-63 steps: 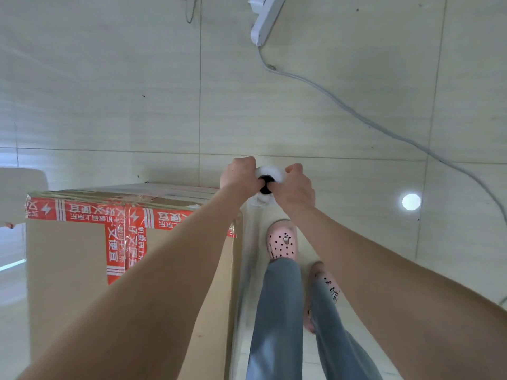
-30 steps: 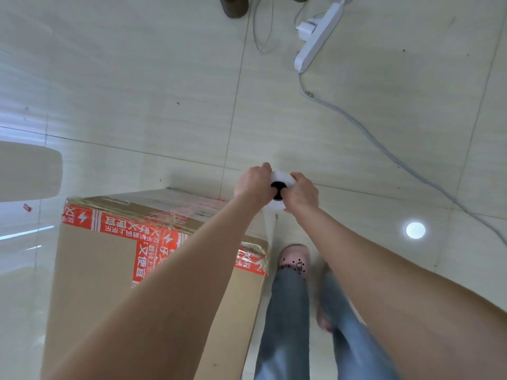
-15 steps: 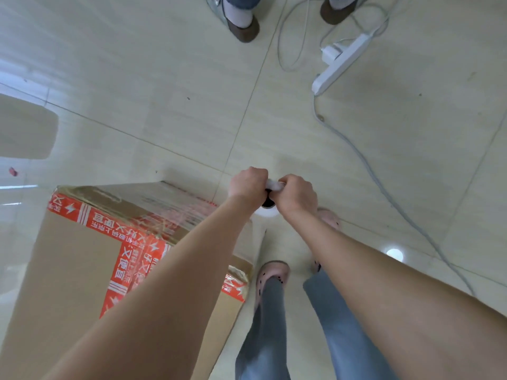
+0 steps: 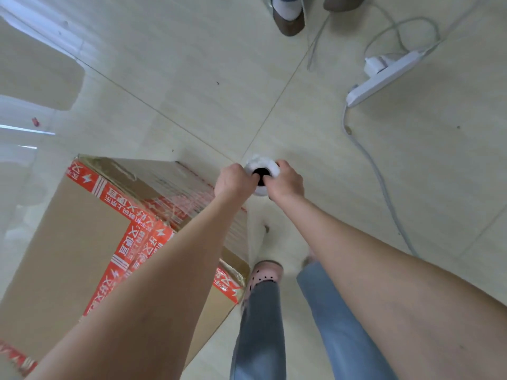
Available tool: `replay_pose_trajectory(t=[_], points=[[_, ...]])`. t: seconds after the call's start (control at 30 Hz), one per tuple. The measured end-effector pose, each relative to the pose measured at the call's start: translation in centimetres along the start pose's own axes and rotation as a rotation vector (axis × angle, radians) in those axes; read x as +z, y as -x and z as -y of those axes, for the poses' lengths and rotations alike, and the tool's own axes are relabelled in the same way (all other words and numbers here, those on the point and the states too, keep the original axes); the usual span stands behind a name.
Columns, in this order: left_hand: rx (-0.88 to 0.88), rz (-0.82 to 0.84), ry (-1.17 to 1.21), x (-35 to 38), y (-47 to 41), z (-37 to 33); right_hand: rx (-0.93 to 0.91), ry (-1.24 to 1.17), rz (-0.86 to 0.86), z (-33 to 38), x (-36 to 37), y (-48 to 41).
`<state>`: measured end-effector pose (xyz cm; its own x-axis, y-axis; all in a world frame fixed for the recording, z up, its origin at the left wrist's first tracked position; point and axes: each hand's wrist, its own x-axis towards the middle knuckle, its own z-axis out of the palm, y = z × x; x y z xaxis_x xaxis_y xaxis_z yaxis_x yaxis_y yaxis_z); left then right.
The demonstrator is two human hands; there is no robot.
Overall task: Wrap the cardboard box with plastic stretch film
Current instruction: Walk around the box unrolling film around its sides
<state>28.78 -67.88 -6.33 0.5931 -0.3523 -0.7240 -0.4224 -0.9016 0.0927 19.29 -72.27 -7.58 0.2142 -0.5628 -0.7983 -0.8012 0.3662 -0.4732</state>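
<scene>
Nearest the camera, two bare forearms reach forward over a pair of jean-clad legs and a pink clog (image 4: 264, 272) planted on the tiled floor (image 4: 192, 64). Just left of the legs stands the cardboard box (image 4: 68, 242), tall, sealed with red printed tape (image 4: 120, 256) along its top seams, its right-hand corner close against the person's knee. Past that corner both hands meet on the roll of stretch film (image 4: 262, 166): the left hand (image 4: 232, 182) is curled round its left side and the right hand (image 4: 286, 182) round its right, fingers tucked at the dark core. The roll is seen end-on, so its long axis stands upright — parallel to the box's vertical edges — and a faint translucent sheet (image 4: 256, 231) seems to run from it back to the box's near corner. The box lies left of and behind the hands, with the left hand the nearer one to it, so the coming move is likely a walk round the far side, pulling the sheet taut leftward across that face. Farther off lie a white power strip (image 4: 384, 75) with its cable (image 4: 365, 152) — a trip risk on that path — and another person's shoes (image 4: 289, 21).
</scene>
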Motion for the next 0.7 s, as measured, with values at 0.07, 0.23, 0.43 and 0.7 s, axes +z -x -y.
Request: replay_pose_trajectory(t=[0.07, 0.23, 0.43, 0.7], points=[[0.063, -0.003, -0.091, -0.4, -0.1, -0.2, 0.008, -0.026, -0.001, 0.4, 0.2, 0.0], [0.387, -0.004, -0.334, -1.2, -0.8, -1.4, 0.008, 0.035, 0.048, 1.2, 0.5, -0.1], [0.376, 0.001, -0.413, -1.6, -1.9, -2.1, 0.016, 0.11, 0.054, 2.2, 0.3, -0.7], [0.18, -0.022, -0.049, -4.3, -4.9, -1.1, -0.013, 0.276, -0.03, 7.0, 0.0, -2.7]])
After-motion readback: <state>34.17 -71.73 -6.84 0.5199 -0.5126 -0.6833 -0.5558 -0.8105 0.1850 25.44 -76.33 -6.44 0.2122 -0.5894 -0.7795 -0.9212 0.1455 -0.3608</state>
